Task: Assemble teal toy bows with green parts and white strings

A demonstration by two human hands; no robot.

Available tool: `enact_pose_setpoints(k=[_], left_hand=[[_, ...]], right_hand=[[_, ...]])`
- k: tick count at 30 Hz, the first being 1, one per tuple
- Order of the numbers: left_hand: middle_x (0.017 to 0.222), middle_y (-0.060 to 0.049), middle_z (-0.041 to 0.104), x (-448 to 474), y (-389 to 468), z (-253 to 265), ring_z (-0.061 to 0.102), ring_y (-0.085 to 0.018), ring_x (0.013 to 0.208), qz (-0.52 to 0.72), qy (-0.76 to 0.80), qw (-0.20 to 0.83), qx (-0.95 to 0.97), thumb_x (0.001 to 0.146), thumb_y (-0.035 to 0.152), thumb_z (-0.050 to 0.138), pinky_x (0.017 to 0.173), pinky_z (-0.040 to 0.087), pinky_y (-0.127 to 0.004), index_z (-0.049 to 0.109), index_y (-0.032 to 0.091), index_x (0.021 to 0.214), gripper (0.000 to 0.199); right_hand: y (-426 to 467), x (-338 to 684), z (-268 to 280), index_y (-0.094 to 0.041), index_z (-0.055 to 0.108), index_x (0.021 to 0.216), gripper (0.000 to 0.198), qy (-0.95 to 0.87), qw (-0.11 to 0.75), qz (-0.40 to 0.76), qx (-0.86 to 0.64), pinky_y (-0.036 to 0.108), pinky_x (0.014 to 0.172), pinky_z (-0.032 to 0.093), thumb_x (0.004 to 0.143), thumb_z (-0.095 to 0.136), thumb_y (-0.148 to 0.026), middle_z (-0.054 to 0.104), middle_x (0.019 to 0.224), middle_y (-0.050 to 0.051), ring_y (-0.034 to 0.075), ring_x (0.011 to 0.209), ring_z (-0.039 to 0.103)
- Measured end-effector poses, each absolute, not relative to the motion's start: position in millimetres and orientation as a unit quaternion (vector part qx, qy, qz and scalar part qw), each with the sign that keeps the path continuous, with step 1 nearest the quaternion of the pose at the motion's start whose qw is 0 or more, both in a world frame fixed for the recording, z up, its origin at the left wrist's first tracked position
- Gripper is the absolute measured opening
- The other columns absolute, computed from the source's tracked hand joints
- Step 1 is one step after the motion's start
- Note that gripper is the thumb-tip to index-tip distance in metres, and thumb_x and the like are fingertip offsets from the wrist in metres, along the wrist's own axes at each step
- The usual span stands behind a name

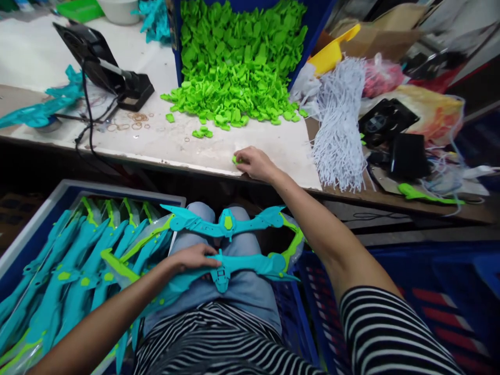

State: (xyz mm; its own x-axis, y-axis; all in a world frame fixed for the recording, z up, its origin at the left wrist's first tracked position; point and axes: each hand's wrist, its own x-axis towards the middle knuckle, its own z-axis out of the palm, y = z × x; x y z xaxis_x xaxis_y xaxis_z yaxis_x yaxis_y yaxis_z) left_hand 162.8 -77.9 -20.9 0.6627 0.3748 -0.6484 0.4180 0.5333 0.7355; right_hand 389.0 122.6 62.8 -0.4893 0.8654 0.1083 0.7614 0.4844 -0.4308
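Observation:
Across my lap lie two turquoise plastic toy bows with lime-green ends. My left hand (194, 259) is closed around the middle of the nearer toy bow (253, 264), whose center shows an uncovered slot. The farther toy bow (250, 225) has a green piece set in its center. At the front edge of the table my right hand (255, 162) pinches a small green plastic piece (235, 160), partly covered by the fingers. Beyond it, a heap of similar green pieces (238, 67) spills out of a blue bin (176, 57).
A crate (117, 188) full of turquoise bows stands at left. On the table (156, 148) are a black stand with a cable (135, 88), rubber bands (138, 120) and loose green pieces (202, 133). White cords (339, 125) hang over the edge at right. Blue crates (410, 260) sit below.

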Motion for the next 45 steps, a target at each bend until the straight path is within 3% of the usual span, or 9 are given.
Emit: enact_pose_setpoints(k=[6,13,17,28,30,34,41,43,45], left_hand=[[0.071,-0.002,0.065,159,-74,-20,0.055,-0.015,0.063,-0.012,0.417,0.769,0.484,0.064,0.065,0.066,0.06,0.042,-0.025,0.065,0.013,0.08,0.054],[0.069,-0.002,0.064,159,-76,-22,0.053,-0.015,0.065,-0.007,0.414,0.76,0.501,0.064,0.067,0.064,0.06,0.04,-0.025,0.067,0.012,0.08,0.057],[0.072,-0.002,0.064,158,-80,-23,0.053,-0.015,0.067,0.001,0.422,0.752,0.507,0.065,0.068,0.063,0.06,0.04,-0.025,0.067,0.011,0.085,0.06],[0.072,-0.001,0.061,153,-83,-27,0.051,-0.014,0.065,0.007,0.388,0.75,0.536,0.07,0.065,0.059,0.061,0.039,-0.025,0.065,0.011,0.085,0.057],[0.071,-0.001,0.06,155,-82,-25,0.05,-0.014,0.065,0.007,0.395,0.724,0.566,0.067,0.062,0.064,0.059,0.038,-0.024,0.065,0.011,0.085,0.054],[0.068,0.0,0.058,164,-85,-23,0.049,-0.015,0.064,-0.004,0.456,0.647,0.611,0.063,0.057,0.068,0.056,0.036,-0.024,0.064,0.011,0.085,0.052],[0.083,-0.004,0.067,169,-94,-24,0.057,-0.02,0.076,0.031,0.457,0.622,0.636,0.063,0.05,0.068,0.067,0.044,-0.028,0.065,0.01,0.096,0.052],[0.087,-0.005,0.068,167,-102,-17,0.059,-0.021,0.078,0.026,0.448,0.598,0.664,0.068,0.049,0.066,0.068,0.045,-0.028,0.065,0.011,0.101,0.051],[0.09,-0.005,0.068,163,-113,-8,0.06,-0.022,0.079,0.026,0.447,0.543,0.71,0.075,0.048,0.064,0.07,0.046,-0.029,0.064,0.013,0.107,0.048]], right_hand=[[-11,374,39,-0.019,0.063,0.099,0.023,-0.874,0.224,0.258,-0.344,0.037,0.09,0.045,0.086,0.058,-0.037,0.066,0.103,0.008,0.021,0.1,0.057],[-151,367,-19,-0.018,0.066,0.099,0.021,-0.887,0.215,0.215,-0.348,0.038,0.082,0.049,0.092,0.051,-0.032,0.066,0.103,0.012,0.022,0.098,0.056],[-158,361,-37,-0.021,0.067,0.1,0.021,-0.868,0.258,0.199,-0.375,0.039,0.082,0.048,0.092,0.053,-0.033,0.067,0.104,0.01,0.022,0.101,0.056],[-164,359,-42,-0.029,0.069,0.097,0.017,-0.837,0.242,0.231,-0.433,0.049,0.095,0.042,0.088,0.058,-0.037,0.067,0.113,0.004,0.026,0.115,0.052],[-159,358,-40,-0.026,0.067,0.102,0.025,-0.806,0.245,0.259,-0.473,0.048,0.097,0.042,0.083,0.063,-0.042,0.062,0.12,0.009,0.028,0.118,0.051],[-147,354,-32,-0.021,0.05,0.13,0.067,-0.763,0.176,0.341,-0.52,0.049,0.096,0.041,0.071,0.075,-0.043,0.059,0.124,0.013,0.029,0.116,0.053],[-146,350,-17,-0.018,0.05,0.13,0.079,-0.758,0.11,0.354,-0.537,0.05,0.095,0.039,0.061,0.083,-0.039,0.062,0.123,0.013,0.031,0.112,0.056],[-141,358,-6,-0.019,0.054,0.128,0.071,-0.773,0.113,0.388,-0.49,0.045,0.093,0.043,0.065,0.08,-0.04,0.065,0.12,0.01,0.028,0.109,0.059],[-123,374,12,-0.022,0.062,0.117,0.047,-0.776,0.143,0.404,-0.462,0.037,0.09,0.047,0.075,0.073,-0.039,0.069,0.111,0.006,0.023,0.102,0.063]])
